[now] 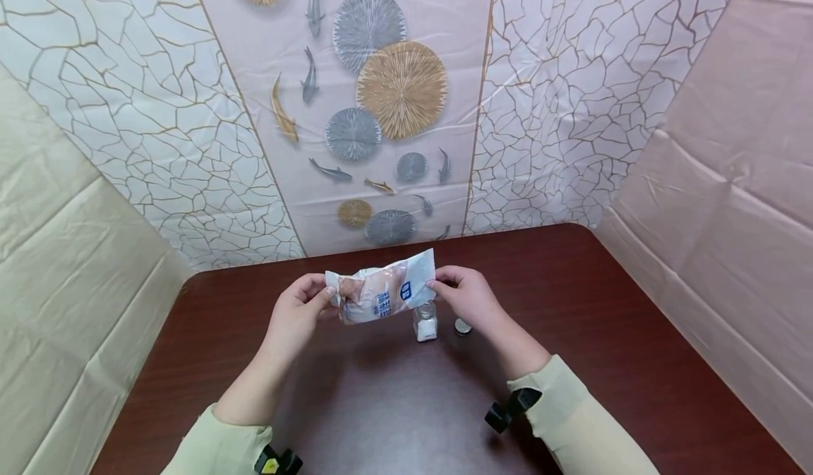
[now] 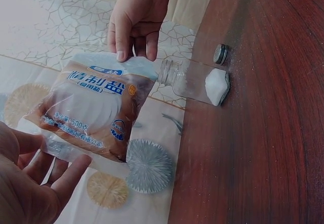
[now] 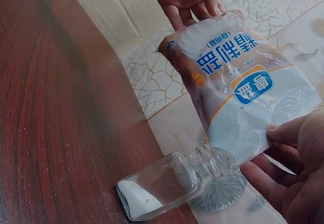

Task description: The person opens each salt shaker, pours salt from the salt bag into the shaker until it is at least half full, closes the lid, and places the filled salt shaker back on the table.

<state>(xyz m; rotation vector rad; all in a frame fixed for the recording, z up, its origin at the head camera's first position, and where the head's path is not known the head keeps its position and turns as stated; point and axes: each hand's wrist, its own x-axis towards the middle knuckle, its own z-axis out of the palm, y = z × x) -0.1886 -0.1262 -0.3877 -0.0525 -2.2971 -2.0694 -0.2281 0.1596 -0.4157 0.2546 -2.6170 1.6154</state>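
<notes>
A plastic bag of salt (image 1: pixel 381 293), printed brown, white and blue, is held up above the table between both hands. My left hand (image 1: pixel 298 313) pinches its bottom end, thumb on the near face. At the other end, my right hand (image 1: pixel 466 295) pinches the bag's top edge between thumb and fingers. Just below that end stands an uncapped glass jar (image 1: pixel 426 325), upright, with a small heap of white salt (image 2: pixel 216 86) at its bottom. The jar's threaded mouth (image 3: pixel 211 162) is close to the bag; whether they touch I cannot tell. A metal lid (image 1: pixel 462 327) lies right of the jar.
The dark red-brown table (image 1: pixel 381 404) carries scattered white grains, seen in the wrist views. A patterned cloth (image 1: pixel 387 178) hangs behind the table's far edge. Plain beige cloth (image 1: pixel 730 200) hangs at both sides.
</notes>
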